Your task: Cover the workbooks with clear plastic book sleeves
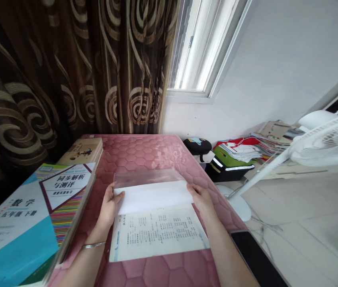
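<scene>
A thin book or booklet with a printed page lies on the pink padded surface in front of me. Across its far part runs a blank white paper flap. Beyond the flap extends a clear plastic book cover. My left hand pinches the left edge, its thumb on top of the white flap and its other fingers mostly hidden. At the right edge, my right hand grips the flap's corner between thumb and fingers. Whether each hand also holds the plastic is hard to see.
Several stacked books lie on the left of the pink tabletop. A dark phone rests by my right forearm. On the right stand a white fan, a green and black box and piled papers. Curtains hang behind.
</scene>
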The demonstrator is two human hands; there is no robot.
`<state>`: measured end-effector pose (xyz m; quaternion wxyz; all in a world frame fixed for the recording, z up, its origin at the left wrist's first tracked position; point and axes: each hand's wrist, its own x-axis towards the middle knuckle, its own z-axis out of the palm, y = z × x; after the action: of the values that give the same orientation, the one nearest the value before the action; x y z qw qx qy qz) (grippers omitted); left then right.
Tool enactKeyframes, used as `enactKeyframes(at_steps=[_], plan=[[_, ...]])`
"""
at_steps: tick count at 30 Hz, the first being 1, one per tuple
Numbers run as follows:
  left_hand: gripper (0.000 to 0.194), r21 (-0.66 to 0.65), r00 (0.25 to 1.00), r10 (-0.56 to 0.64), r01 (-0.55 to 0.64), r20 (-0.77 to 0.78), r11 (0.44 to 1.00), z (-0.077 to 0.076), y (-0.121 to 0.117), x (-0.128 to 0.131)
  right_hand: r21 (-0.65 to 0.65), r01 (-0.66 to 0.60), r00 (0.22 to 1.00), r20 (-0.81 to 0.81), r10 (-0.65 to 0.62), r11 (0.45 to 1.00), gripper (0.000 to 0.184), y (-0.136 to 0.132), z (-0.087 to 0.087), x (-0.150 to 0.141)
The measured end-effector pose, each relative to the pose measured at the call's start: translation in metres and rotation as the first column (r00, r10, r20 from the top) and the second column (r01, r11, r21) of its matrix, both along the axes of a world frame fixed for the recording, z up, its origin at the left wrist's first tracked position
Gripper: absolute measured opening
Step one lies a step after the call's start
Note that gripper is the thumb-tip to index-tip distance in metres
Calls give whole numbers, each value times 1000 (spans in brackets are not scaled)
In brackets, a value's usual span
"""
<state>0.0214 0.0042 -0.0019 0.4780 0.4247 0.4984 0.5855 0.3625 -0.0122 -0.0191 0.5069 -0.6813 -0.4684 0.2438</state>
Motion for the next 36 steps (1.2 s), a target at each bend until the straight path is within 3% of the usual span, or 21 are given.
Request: enactKeyframes(at_steps=[9,12,14,16,19,22,28,36], plan=[[54,-40,999,40,-42,-36,998,6,-1,3,-121,73,994,84,-63,990,36,0,10,-16],[46,-38,975,179,-186,-129,982,10,-4,3,-116,115,988,118,-101,987,35,0,15,-19],[37,-20,920,306,-321,-247,947,14,-7,3,-107,126,986,120,-113,986,35,0,15,-20],[29,-16,858,348,-382,-377,924,19,-11,3,-96,120,988,112,-109,988,35,-1,13,-20],[24,-35,838,263,-317,-479,948,25,-17,5,-93,121,989,91,-113,988,34,-1,10,-19],[30,-25,863,191,-228,-468,973,23,-23,6,-92,109,991,86,-101,990,34,-1,8,-18],[26,39,846,248,-261,-472,965,7,-29,7,-115,90,996,-9,-92,989,37,-5,10,-16],[28,109,735,279,-272,-618,956,2,-28,9,-210,135,969,233,-85,968,38,1,7,-14]])
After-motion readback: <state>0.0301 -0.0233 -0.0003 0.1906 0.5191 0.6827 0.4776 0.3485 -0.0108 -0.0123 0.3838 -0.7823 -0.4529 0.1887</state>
